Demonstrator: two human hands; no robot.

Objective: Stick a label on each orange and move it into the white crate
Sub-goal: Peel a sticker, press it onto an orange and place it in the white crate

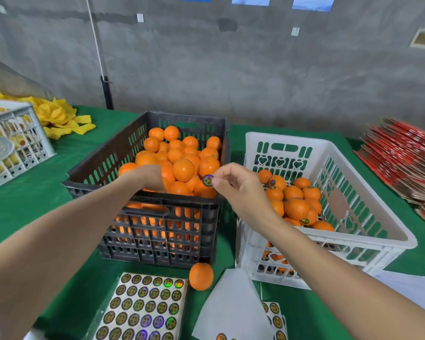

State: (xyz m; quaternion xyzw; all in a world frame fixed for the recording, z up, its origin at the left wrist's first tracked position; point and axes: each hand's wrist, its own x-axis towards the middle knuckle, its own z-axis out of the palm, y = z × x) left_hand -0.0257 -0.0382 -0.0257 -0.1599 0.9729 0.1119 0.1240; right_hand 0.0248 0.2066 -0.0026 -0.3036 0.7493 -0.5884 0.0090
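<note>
Both forearms extended forward, bare. Left hand (150,177) palm down, fingers bent away, tips hidden. Right hand (234,186) just to its right, thumb and forefinger pinching a label (208,180).

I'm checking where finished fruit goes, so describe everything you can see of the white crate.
The white crate is rectangular, apparently plastic, with slotted walls, heart-shaped cut-outs and a handle slot in its far wall. It stands upright on the green table cover, close to the right of the black crate, and is partly filled with oranges, some bearing round labels. The right forearm crosses above its near left corner.
</note>
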